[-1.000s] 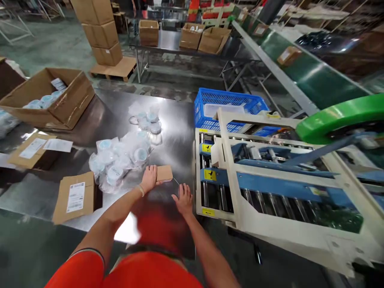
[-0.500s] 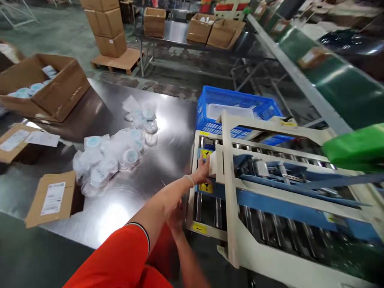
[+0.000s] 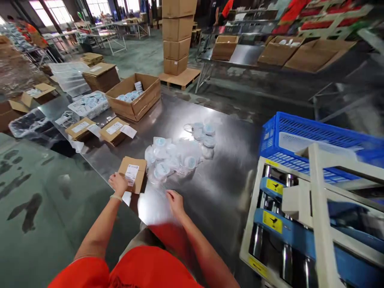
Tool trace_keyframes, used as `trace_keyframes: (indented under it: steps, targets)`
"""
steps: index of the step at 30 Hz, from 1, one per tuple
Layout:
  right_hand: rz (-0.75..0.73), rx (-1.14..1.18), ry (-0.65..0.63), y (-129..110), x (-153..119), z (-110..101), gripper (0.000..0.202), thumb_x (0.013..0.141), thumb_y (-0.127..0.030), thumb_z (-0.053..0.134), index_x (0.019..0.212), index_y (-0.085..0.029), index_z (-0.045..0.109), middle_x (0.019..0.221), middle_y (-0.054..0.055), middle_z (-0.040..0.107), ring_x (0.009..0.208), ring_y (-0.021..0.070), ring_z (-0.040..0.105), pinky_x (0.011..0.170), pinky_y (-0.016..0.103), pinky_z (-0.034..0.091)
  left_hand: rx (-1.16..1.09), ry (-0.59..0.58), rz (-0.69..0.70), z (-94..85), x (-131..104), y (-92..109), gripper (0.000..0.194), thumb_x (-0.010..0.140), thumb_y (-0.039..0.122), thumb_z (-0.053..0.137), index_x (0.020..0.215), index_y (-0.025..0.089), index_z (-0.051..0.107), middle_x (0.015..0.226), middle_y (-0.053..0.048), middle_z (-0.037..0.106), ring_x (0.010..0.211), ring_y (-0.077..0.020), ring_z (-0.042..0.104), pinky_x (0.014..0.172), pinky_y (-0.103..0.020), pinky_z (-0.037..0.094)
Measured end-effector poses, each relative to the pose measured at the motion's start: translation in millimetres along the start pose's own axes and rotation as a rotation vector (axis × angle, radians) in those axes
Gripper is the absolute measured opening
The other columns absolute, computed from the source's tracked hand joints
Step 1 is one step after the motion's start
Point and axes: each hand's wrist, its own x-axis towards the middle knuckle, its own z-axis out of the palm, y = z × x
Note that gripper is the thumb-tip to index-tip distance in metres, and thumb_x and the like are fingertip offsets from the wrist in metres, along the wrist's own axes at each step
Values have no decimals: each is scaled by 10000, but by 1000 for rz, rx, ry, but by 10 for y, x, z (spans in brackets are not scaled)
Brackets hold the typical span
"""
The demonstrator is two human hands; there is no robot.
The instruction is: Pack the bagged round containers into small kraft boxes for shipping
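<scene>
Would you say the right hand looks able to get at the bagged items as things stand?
Probably yes: the right hand is close to the near side of the bagged items, no obstacle shows between them, and the left hand is aside at the cardboard stack.

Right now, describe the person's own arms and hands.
A short orange-red sleeve covers the upper left arm, and a thin pale band circles that wrist. The right arm is bare as far as it shows. The left hand and right hand are gloveless.
</scene>
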Motion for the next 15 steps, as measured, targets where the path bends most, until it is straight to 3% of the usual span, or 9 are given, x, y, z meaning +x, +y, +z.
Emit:
trace_keyframes:
  steps: [2,4,6,8,11,13,15]
  targets:
    - [51,-11,-87,-437,294,569,257,946,-281,595,1070,-198,804,1023,106,813,921,244,750,869,347,607,13,-71,19,-62,172,-147,333,967,245,613,1255,79,626,1379,-261,592,1316,-422,557,1068,-558,471]
    - [96,-65,-102,-745,497,1011,226,898,-219,631,1048,-198,799,987,95,804,914,241,745,840,332,602,18,-136,65,-65,271,-211,328,926,280,686,1208,116,653,1330,-225,633,1260,-389,603,1035,-500,494]
    - [142,-124,-85,-927,607,1288,199,868,-182,647,1009,-191,787,939,93,789,883,244,737,794,326,591,29,-174,93,-51,332,-247,337,905,270,693,1207,122,663,1338,-226,634,1258,-386,612,1027,-475,499]
    - [186,-176,-49,-1018,639,1391,180,871,-168,629,987,-186,765,910,91,777,851,244,726,753,320,575,44,-204,110,-33,355,-290,335,888,241,683,1198,116,678,1345,-237,627,1258,-390,618,1023,-466,503]
    - [202,-222,32,-1058,570,1199,204,922,-173,546,1017,-184,727,904,78,776,797,233,716,673,294,530,-9,-246,223,0,283,-384,309,834,237,720,1126,135,717,1240,-195,658,1175,-378,656,996,-476,530]
    - [171,-244,81,-1042,450,837,239,973,-193,493,1070,-186,711,915,70,785,774,221,716,646,277,497,-95,-250,354,10,143,-422,306,827,270,741,1110,156,735,1185,-164,668,1142,-370,670,999,-504,546]
    - [99,-278,124,-989,270,333,254,1018,-239,483,1113,-190,714,935,71,796,777,212,719,670,271,479,-191,-183,493,-10,-61,-376,370,894,334,704,1217,157,724,1295,-189,646,1250,-388,639,1063,-549,530]
